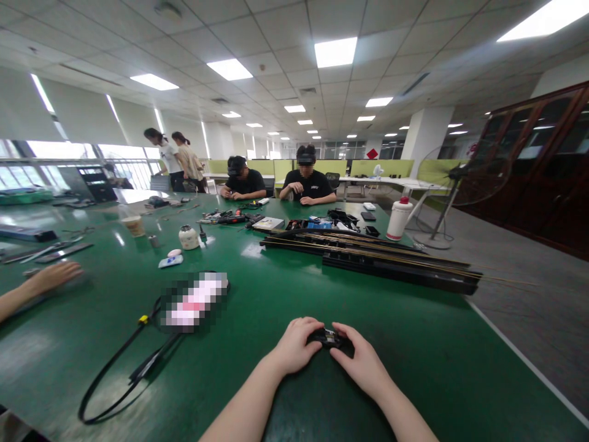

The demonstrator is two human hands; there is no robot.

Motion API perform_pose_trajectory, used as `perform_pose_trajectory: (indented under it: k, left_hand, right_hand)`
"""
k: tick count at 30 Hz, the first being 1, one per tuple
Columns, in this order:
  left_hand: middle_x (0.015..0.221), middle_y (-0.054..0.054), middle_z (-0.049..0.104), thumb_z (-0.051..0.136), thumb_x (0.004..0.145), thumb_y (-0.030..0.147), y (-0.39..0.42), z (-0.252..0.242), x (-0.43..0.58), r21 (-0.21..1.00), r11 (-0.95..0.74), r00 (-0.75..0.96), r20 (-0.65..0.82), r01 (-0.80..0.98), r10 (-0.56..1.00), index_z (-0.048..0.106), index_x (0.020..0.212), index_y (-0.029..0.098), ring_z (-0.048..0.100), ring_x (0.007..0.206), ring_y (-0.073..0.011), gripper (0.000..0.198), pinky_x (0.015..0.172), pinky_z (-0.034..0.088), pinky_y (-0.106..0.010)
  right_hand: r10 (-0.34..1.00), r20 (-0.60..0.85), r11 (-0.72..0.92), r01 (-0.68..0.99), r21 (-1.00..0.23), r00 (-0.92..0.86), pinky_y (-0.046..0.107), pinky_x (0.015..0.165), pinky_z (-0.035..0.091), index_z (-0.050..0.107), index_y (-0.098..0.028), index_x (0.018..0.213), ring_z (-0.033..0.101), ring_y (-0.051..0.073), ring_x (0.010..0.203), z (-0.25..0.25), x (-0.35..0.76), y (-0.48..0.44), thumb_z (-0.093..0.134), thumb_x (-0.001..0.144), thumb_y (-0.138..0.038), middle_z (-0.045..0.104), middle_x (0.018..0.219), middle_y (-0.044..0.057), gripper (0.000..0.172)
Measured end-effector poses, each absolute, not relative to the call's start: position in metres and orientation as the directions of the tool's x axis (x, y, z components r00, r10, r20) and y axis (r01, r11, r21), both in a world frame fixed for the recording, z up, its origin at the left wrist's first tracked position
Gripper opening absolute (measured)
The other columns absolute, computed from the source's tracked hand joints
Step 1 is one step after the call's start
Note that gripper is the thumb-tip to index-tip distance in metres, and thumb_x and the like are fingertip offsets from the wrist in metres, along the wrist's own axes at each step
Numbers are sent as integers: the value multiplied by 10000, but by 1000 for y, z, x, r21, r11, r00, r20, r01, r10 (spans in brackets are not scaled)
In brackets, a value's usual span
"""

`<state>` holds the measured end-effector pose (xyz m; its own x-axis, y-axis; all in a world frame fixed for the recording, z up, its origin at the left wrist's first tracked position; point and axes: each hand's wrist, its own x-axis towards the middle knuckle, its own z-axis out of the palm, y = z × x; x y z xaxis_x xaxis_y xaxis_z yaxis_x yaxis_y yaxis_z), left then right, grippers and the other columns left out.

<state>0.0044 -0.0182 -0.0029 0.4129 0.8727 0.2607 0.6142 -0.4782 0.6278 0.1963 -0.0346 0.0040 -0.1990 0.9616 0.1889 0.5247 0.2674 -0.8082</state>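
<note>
Just above the green tabletop, or resting on it, is a small black part (pixel 328 337) with a pale, silvery piece showing in its middle. My left hand (pixel 297 345) is closed round its left end, thumb in front and fingers behind. From the other side, my right hand (pixel 361 357) pinches the right end between thumb and forefinger. Both hands cover the ends, so its exact kind cannot be made out. To the left of my hands lies a phone with a lit, blurred-out screen (pixel 197 301), beside a looped black cable (pixel 92 368) with a yellow tag.
A co-worker's hand (pixel 57 276) reaches in at the left. Long black rails (pixel 400 273) with thin brass-coloured rods lie at the back right, near a white bottle (pixel 399 220). A jar (pixel 188 237) and a paper cup (pixel 133 226) stand further left. Two people sit opposite.
</note>
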Motion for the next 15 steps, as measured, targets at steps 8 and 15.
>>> perform_pose_trajectory:
  k: [8, 15]
  left_hand:
    - [1198, -64, 570, 604, 769, 176, -18, -4, 4, 644, -488, 405, 287, 589, 868, 534, 1186, 210, 481, 1134, -231, 424, 1007, 357, -394]
    - [1213, -70, 561, 644, 744, 187, -19, 0, 5, 656, -469, 398, 268, 591, 877, 540, 1182, 205, 479, 1141, -238, 451, 1005, 360, -390]
  right_hand:
    - [963, 182, 263, 528, -808, -200, 371, 988, 404, 591, -192, 1105, 562, 217, 1093, 4, 197, -34, 549, 728, -244, 624, 1164, 76, 382]
    - [965, 175, 255, 534, -806, -197, 367, 984, 408, 592, -178, 1104, 568, 220, 1086, 2, 197, -33, 551, 727, -245, 630, 1154, 84, 385]
